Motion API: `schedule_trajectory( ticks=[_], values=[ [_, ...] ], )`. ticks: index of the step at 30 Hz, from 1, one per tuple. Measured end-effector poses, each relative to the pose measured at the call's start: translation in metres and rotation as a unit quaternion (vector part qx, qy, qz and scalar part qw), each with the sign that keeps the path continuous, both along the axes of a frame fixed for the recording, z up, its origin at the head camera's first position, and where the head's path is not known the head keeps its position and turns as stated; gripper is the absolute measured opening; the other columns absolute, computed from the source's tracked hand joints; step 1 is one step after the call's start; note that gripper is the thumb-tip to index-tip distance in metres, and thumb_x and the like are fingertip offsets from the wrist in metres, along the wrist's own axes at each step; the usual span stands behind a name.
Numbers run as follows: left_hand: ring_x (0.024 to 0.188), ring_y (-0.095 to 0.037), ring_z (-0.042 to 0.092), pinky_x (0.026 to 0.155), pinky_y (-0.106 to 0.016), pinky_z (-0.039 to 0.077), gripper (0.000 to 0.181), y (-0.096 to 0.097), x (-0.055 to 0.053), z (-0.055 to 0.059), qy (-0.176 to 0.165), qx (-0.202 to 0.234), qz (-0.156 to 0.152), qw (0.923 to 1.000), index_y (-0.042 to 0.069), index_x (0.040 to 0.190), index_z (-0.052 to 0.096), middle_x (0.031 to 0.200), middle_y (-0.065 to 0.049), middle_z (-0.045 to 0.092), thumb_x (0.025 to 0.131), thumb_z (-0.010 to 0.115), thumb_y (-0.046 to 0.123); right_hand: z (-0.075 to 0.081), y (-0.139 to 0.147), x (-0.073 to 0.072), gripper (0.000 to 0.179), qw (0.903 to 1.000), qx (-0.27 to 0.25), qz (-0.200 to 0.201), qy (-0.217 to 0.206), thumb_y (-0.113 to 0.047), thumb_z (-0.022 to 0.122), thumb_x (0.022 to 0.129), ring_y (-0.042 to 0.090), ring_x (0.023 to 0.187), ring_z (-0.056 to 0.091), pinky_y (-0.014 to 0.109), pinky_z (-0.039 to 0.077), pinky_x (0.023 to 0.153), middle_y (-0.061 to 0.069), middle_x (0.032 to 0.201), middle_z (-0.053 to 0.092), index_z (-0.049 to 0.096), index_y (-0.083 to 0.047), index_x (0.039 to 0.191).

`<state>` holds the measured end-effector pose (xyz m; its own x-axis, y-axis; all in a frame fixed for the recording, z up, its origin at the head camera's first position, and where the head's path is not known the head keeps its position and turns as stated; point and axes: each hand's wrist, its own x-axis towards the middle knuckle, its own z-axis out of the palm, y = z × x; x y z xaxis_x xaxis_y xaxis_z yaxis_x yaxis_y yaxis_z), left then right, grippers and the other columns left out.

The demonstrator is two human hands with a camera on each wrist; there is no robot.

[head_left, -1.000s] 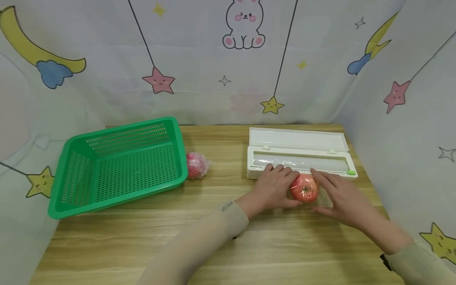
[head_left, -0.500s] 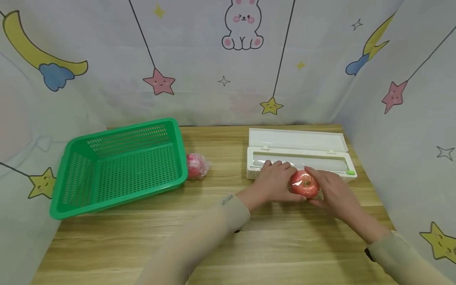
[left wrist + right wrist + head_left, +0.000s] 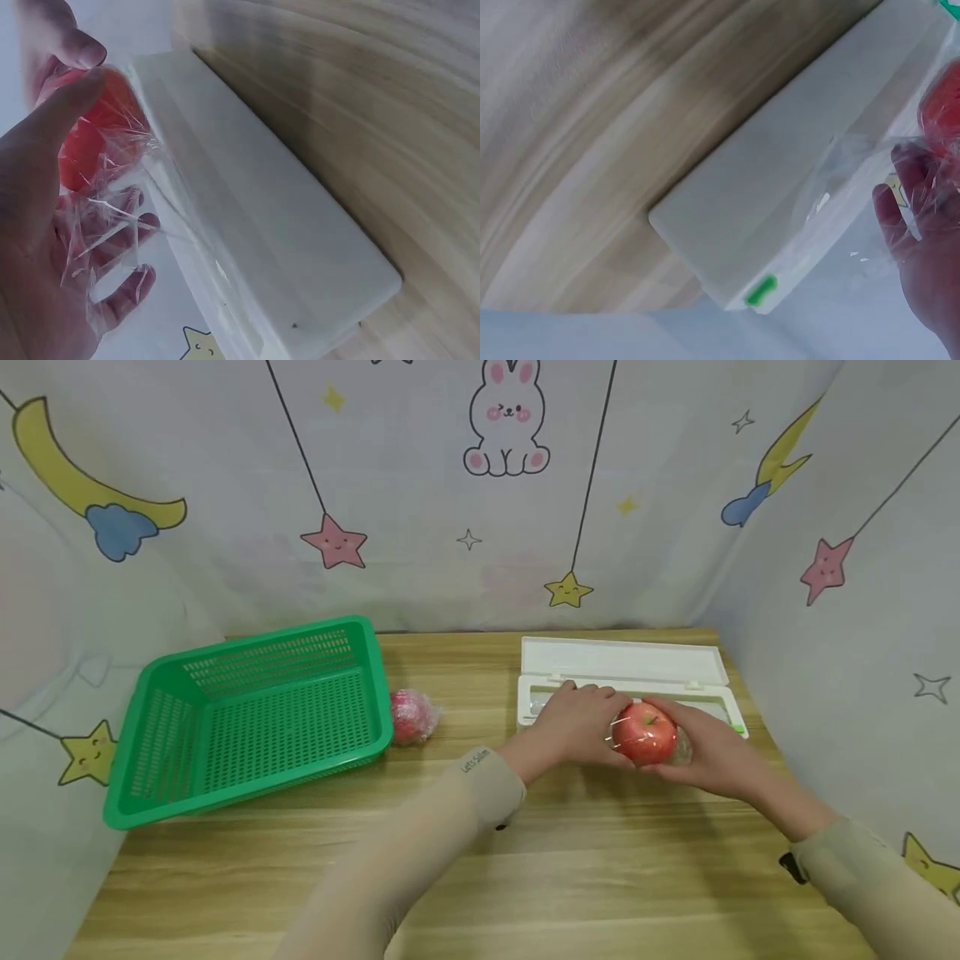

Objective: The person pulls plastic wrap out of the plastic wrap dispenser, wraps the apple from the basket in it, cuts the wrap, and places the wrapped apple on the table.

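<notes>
A red apple [image 3: 645, 733] with its stem up sits between my two hands, close over the front of the white cling film box. Cling film [image 3: 112, 214] covers it, and loose folds trail over the left fingers in the left wrist view. My left hand [image 3: 583, 723] grips the apple's left side, thumb at the near side. My right hand [image 3: 711, 748] holds its right side, with clear film [image 3: 847, 169] stretched from its fingers across the box in the right wrist view. The box [image 3: 622, 658] stands with its lid raised; the hands hide part of its roll.
A green plastic basket [image 3: 288, 718] with slotted walls stands on the left of the wooden table [image 3: 480, 852]. Against its right side lies a red, film-wrapped round item [image 3: 412, 717]. A patterned cloth [image 3: 420, 585] closes off the back and sides.
Both hands have closed in round the apple and raised it slightly, away from the table's front. The right hand has moved left to meet it. The head view has tilted slightly up.
</notes>
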<state>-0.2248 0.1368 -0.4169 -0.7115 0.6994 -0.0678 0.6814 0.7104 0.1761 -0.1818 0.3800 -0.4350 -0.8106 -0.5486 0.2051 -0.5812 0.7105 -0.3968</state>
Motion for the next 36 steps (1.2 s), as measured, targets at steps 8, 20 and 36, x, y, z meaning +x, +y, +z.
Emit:
schedule_trajectory(
  ticks=[8,20,36],
  values=[
    [0.099,-0.005,0.060,0.087,-0.029,0.050,0.062,0.000,-0.022,0.020,-0.073,0.047,-0.036,0.9955,0.023,0.130,0.066,0.110,0.014,0.068,0.087,0.078,0.066,0.019,0.007,-0.013,0.095,0.9981,0.004,-0.016,-0.060,-0.032,0.097,0.079,0.026,0.110,0.072,0.053,0.060,0.088,0.010,0.132,0.072,0.048,-0.007,0.157],
    [0.088,-0.011,0.061,0.076,-0.025,0.052,0.053,-0.003,-0.056,0.065,-0.182,0.085,-0.053,0.9783,0.017,0.120,0.070,0.098,0.006,0.069,0.089,0.081,0.058,0.060,0.008,-0.036,0.077,0.9899,-0.029,-0.038,-0.134,-0.031,0.092,0.086,0.026,0.108,0.072,0.051,0.060,0.089,0.004,0.122,0.074,0.053,-0.014,0.151],
    [0.093,-0.012,0.061,0.081,-0.025,0.051,0.042,-0.002,-0.085,0.111,-0.271,0.097,-0.067,0.9552,0.016,0.108,0.073,0.101,0.003,0.071,0.090,0.080,0.053,0.100,0.014,-0.056,0.077,0.9879,-0.008,-0.056,-0.144,-0.033,0.083,0.093,0.047,0.127,0.062,0.064,0.057,0.093,0.020,0.145,0.063,0.049,-0.011,0.158]
  ],
)
